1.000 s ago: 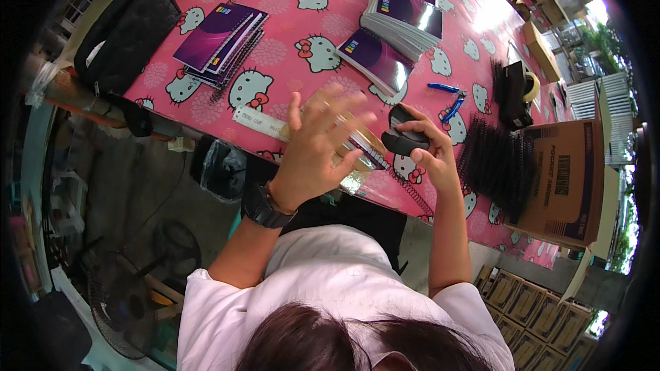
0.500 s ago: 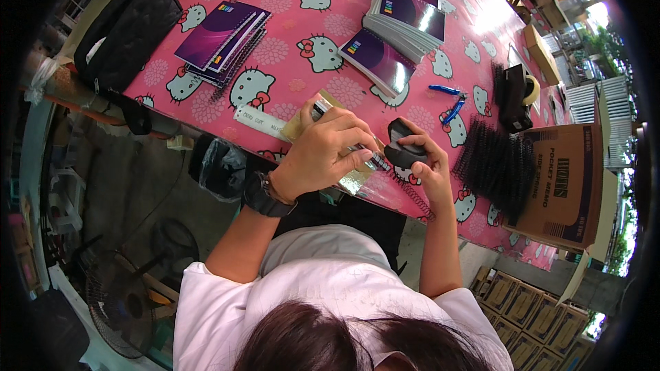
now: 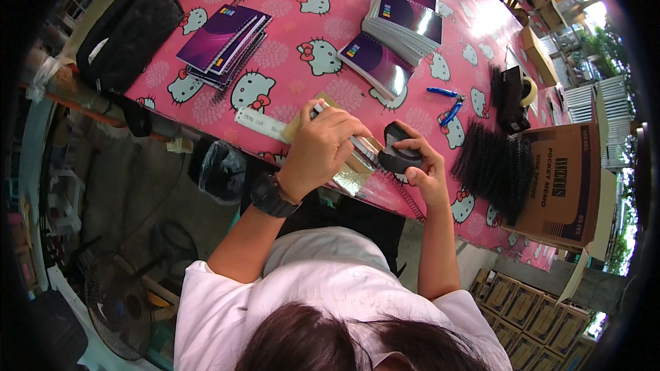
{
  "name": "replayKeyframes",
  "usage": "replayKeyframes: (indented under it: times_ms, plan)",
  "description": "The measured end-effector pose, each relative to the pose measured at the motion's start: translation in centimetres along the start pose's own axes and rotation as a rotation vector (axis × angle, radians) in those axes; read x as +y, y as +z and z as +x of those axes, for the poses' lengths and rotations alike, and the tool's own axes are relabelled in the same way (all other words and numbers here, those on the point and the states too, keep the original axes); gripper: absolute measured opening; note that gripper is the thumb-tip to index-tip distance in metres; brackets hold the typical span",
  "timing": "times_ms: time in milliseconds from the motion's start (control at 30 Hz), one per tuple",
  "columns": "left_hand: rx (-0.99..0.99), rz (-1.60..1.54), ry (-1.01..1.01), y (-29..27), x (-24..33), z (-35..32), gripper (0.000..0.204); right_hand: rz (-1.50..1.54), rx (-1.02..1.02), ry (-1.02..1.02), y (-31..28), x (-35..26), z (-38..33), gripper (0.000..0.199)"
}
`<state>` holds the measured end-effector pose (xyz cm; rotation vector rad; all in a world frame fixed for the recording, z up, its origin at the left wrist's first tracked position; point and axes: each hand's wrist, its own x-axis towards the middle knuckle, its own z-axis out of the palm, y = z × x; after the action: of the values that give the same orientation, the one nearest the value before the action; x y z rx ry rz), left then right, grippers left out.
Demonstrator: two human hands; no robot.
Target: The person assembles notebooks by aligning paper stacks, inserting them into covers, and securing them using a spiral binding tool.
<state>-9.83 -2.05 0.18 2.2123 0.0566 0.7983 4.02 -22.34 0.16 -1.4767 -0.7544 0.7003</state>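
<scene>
My left hand (image 3: 323,141), with a black watch on its wrist, is closed over a small notebook (image 3: 364,153) at the table's near edge, most of it hidden under my fingers. Beneath lies a shiny gold-coloured sheet (image 3: 353,173). From the notebook's right end a thin dark spiral wire (image 3: 410,203) trails toward the table edge. Fingers and thumb of my right hand (image 3: 427,163) grip a rounded black block (image 3: 399,151) close to that end. Whether the block touches the wire cannot be made out.
Purple spiral notebooks (image 3: 223,41) are stacked at left, beside a black bag (image 3: 130,34). More purple notebooks (image 3: 392,62) lie farther back. Blue-handled pliers (image 3: 450,104), a heap of black coils (image 3: 489,168), a tape dispenser (image 3: 512,99) and a cardboard box (image 3: 560,185) are at right.
My left thumb has drawn back under the hand, uncovering more of the notebook's right end. The black block has shifted slightly left, and the trailing wire's end has moved a little left.
</scene>
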Motion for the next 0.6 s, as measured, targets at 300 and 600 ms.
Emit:
replayKeyframes:
  times_ms: [300, 600]
  plan:
    - [0.103, 0.003, -0.070, -0.2, 0.2, -0.9, 0.026, -0.145, -0.105, -0.021, 0.4, -2.0, 2.4, 0.063]
    - [-0.032, 0.149, -0.012, -0.4, 1.8, -0.1, 0.023, -0.050, -0.115, -0.041, 0.5, -2.1, 2.6, 0.071]
